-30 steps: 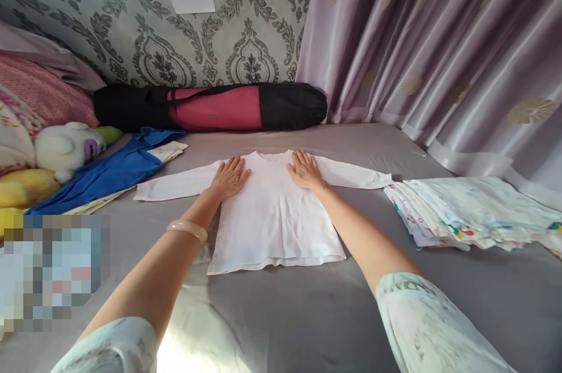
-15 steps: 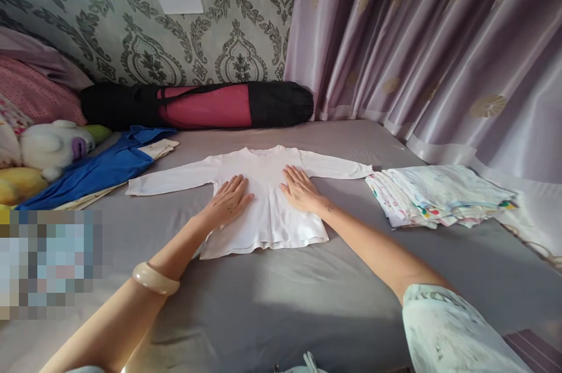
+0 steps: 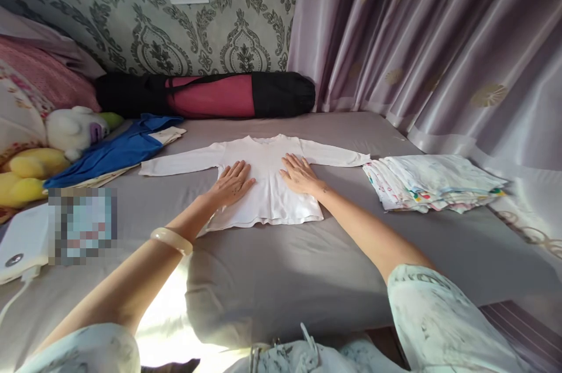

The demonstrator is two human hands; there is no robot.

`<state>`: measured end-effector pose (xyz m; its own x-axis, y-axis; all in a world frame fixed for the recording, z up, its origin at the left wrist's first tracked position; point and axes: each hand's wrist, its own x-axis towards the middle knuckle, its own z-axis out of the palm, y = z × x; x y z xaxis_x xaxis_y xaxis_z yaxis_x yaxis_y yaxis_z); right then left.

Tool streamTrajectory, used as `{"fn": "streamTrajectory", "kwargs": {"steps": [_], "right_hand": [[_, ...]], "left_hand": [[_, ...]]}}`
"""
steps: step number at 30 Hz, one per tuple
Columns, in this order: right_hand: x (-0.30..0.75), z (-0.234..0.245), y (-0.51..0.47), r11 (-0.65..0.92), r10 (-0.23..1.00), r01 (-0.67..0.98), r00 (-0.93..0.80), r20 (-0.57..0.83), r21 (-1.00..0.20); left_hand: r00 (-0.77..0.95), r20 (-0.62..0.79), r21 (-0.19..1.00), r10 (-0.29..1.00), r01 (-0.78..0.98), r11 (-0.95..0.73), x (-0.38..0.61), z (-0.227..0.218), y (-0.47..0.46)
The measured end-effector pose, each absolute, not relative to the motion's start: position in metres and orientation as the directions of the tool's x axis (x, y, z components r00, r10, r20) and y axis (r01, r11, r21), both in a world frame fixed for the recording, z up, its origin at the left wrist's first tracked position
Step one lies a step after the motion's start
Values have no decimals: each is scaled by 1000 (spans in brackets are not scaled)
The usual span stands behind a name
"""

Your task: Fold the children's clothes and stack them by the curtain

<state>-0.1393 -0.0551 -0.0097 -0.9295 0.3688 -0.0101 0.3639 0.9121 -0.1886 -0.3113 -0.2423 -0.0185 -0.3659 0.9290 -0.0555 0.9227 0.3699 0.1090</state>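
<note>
A small white long-sleeved shirt lies spread on the grey bed sheet, its sleeves stretched out to both sides and its neckline away from me. My left hand rests flat on the left half of its body, fingers apart and pointing away. On the right half, my right hand presses flat with its fingers stretched out. Neither hand grips the fabric. The right cuff reaches close to a stack of folded, printed white cloths.
Left of the shirt lie blue clothing, a white plush toy, a yellow plush and a white device with a cable. A black and red rolled bag lies along the wall. Purple curtains hang at right.
Both hands stay flat on the shirt in nearly the same places. The camera view has shifted, showing more of my lap and the white device at left.
</note>
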Motion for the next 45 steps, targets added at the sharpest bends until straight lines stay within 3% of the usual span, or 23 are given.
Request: {"fn": "streamTrajectory", "kwargs": {"steps": [8,15,20,22,25,27,29,35,40,45], "right_hand": [[-104,1,-116,960,181,179,-983,-12,-214],[-97,-8,-127,958,209,202,-978,17,-203],[-99,-9,-117,933,178,151,-983,54,-327],[-95,-5,-107,891,213,146,-970,113,-430],[-79,5,-89,784,432,271,-884,178,-559],[-63,13,-78,716,578,422,-805,134,-556],[-47,20,-72,677,648,544,-760,50,-496],[-25,30,-85,613,702,703,-694,-161,-361],[-28,35,-101,607,698,733,-676,-235,-307],[-26,32,-103,616,685,716,-693,-225,-329]], "left_hand": [[-205,-2,147,979,968,203,-256,-17,-264],[-205,25,112,978,973,201,-246,-28,-270],[-194,34,180,980,966,185,-249,-25,-271],[-222,60,213,973,955,205,-252,-20,-278],[-369,129,218,920,916,337,-261,-11,-299],[-514,163,201,842,853,482,-268,-6,-317],[-645,156,211,748,761,613,-276,-3,-334],[-779,44,307,625,606,734,-282,-2,-355],[-793,-46,342,608,560,755,-268,4,-352],[-796,-65,382,602,537,752,-261,11,-349]]}}
